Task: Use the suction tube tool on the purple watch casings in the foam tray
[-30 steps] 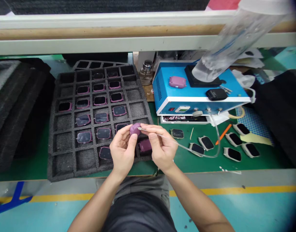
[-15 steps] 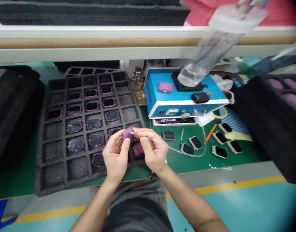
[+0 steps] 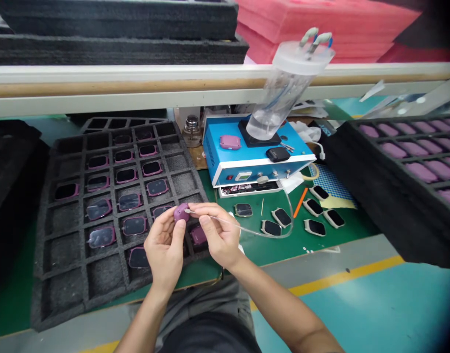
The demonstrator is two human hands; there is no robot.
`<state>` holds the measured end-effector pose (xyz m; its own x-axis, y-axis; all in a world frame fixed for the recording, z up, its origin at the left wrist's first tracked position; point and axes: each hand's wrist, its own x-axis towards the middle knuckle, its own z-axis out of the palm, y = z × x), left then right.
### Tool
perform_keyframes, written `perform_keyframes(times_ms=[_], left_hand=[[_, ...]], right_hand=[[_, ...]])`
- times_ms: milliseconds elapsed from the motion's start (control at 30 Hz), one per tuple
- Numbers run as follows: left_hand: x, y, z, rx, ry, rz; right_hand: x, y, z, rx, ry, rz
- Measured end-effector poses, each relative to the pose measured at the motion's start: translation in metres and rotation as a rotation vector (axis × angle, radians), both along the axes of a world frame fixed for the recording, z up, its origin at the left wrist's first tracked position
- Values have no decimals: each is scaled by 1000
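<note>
Leftmost, the black foam tray [image 3: 105, 272] holds dark-screened watches in its compartments; over its near right part, the left hand [image 3: 166, 250] is closed on a purple smartwatch [image 3: 180, 212], thumb on the near side and fingers behind; a firm but light pinch there should stop it from rolling. At its right side sits the small tip [image 3: 189, 211] of a clear tube; whether it is seated in an opening, I cannot tell; best to bring it in straight, square to the casing, and press gently. Next, the right hand [image 3: 223, 235] has thumb and fingers together on the clear tube [image 3: 260, 234], close behind the tip, a good place for fine aim; farther right the tube loops up to the blue control box [image 3: 221, 154]; leave that loop slack, clear of the pale-framed watches [image 3: 271, 228] beside it.
</note>
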<state>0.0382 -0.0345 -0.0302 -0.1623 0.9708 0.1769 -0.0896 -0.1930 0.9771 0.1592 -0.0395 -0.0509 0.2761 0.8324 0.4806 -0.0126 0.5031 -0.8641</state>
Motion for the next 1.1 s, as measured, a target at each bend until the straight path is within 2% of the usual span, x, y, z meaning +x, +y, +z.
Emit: perform_keyframes(times_ms=[1100], left_hand=[[0, 0, 0, -22, 8, -2]], right_hand=[[0, -1, 0, -17, 20, 10]])
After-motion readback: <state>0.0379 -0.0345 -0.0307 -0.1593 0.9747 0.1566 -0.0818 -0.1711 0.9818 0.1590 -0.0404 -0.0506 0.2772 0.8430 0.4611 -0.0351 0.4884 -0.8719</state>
